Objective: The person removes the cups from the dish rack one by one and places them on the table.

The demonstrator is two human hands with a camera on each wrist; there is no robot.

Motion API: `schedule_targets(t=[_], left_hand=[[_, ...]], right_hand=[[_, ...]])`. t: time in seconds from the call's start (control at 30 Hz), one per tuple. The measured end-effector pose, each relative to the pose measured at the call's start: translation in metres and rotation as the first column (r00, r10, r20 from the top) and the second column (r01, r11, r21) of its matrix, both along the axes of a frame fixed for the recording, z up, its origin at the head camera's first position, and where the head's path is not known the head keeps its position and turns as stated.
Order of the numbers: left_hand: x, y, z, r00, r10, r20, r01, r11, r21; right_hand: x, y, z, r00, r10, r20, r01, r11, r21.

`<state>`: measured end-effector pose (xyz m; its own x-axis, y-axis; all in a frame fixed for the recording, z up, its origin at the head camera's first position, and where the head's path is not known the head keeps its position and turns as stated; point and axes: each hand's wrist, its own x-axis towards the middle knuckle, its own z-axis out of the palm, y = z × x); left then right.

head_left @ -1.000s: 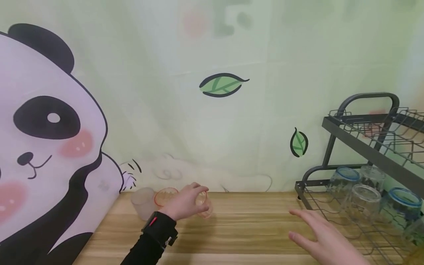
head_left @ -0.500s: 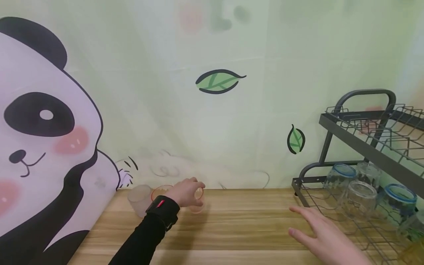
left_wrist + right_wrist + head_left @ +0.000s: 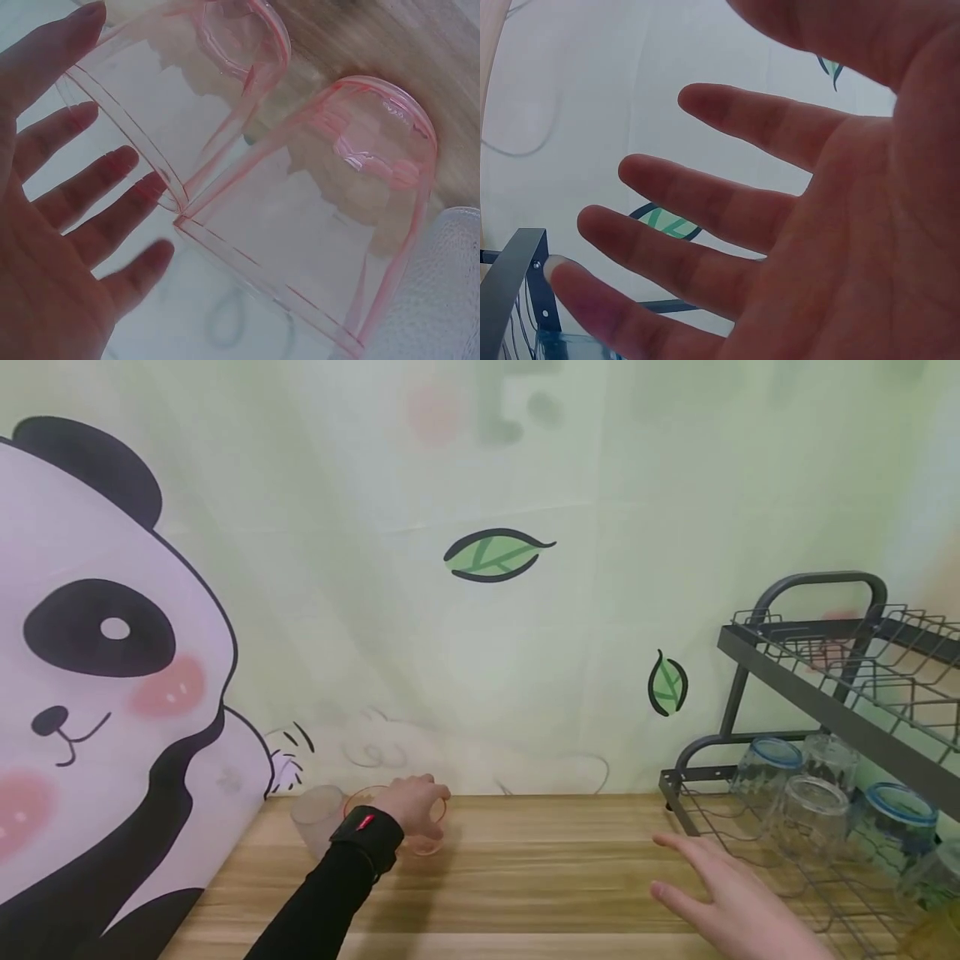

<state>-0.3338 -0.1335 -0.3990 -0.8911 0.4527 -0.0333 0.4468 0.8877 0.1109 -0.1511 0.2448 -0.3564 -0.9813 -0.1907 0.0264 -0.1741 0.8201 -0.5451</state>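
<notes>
My left hand (image 3: 411, 806) is at the rim of a clear, pink-tinted cup (image 3: 426, 845), fingers on its far side and thumb on the near side, holding it. In the left wrist view, the fingertips of the left hand (image 3: 82, 202) overlap the rim of this held cup (image 3: 172, 82). A second pink-tinted cup (image 3: 322, 195) stands right beside it, their rims meeting. Behind the wrist in the head view, its red rim (image 3: 352, 797) shows. Over the table at the right, my right hand (image 3: 723, 893) is spread with nothing in it.
A frosted cup (image 3: 315, 818) stands left of the pink-tinted ones on the wooden table (image 3: 547, 868). At the right is a black two-tier wire rack (image 3: 817, 681); several clear glasses (image 3: 813, 810), some blue-rimmed, sit upside down on its lower shelf. A printed cloth (image 3: 570, 652) hangs behind.
My left hand has moved left with the pink-tinted cup, bringing it close to the second one. The right hand has stayed nearly in place. The head view has shifted slightly.
</notes>
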Motion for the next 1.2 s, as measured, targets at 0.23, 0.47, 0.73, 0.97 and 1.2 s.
schedule_targets(t=[0.23,0.47,0.73,0.97,1.2], left_hand=[[0.0,-0.004,-0.004,1.0,0.023,0.0,-0.023,1.0,0.008],[0.002,-0.009,-0.008,0.999,0.034,-0.009,-0.034,0.999,0.011],[0.007,-0.014,-0.003,1.0,-0.007,0.02,0.007,1.0,-0.004],[0.007,-0.011,0.006,1.0,-0.029,0.013,0.029,0.999,0.024],[0.008,-0.005,0.012,0.999,-0.005,0.033,0.002,0.995,0.101]], right_hand=[[0.0,0.001,0.0,1.0,-0.006,0.017,0.006,1.0,0.0],[-0.001,-0.001,0.004,0.999,-0.02,0.044,0.02,1.0,0.004],[0.0,-0.003,0.007,0.999,-0.019,0.049,0.018,1.0,0.011],[0.0,0.0,0.01,0.996,-0.027,0.082,0.027,1.0,-0.001],[0.0,0.0,0.007,0.999,-0.013,0.03,0.013,1.0,0.012]])
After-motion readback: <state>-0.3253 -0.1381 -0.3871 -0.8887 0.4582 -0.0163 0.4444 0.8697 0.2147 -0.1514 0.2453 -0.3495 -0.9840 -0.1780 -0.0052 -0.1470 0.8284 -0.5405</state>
